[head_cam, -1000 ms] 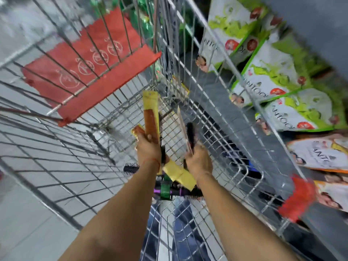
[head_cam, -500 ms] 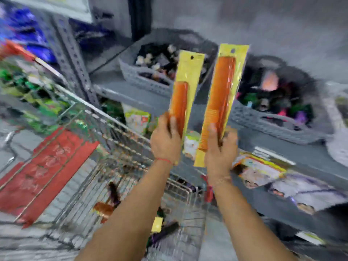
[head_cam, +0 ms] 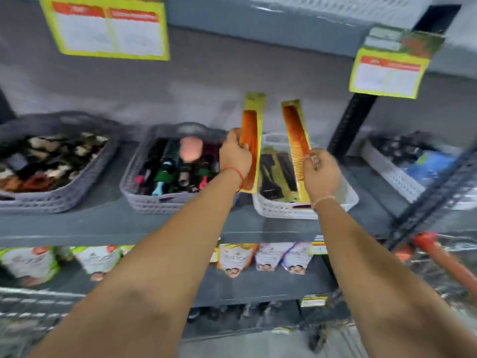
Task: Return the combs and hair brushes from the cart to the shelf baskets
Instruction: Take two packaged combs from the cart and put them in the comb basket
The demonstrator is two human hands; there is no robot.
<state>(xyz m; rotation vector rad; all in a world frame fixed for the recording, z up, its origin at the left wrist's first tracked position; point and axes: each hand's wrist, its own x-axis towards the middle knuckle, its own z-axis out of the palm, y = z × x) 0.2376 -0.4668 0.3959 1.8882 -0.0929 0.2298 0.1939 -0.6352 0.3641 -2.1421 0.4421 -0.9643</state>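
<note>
My left hand [head_cam: 235, 155] grips an orange comb in a yellow packet [head_cam: 251, 140], held upright between two baskets. A second orange comb in a yellow packet [head_cam: 296, 140] is gripped by my right hand [head_cam: 321, 174], tilted slightly left, over the white basket [head_cam: 281, 209] that holds dark combs in packets. Left of it, the grey basket [head_cam: 154, 200] is full of hair brushes. Both stand on the grey shelf [head_cam: 103, 223]. The cart's red handle [head_cam: 444, 259] shows at the lower right.
A darker grey basket [head_cam: 51, 200] of hair clips stands at the far left and another white basket [head_cam: 395, 174] at the far right past a black upright post [head_cam: 353, 120]. Yellow price signs [head_cam: 108, 27] hang from the shelf above. Sachets line the lower shelf.
Both hands lifted the two packeted combs out of the cart and carried them up to the shelf. My view swung from the cart to the baskets.
</note>
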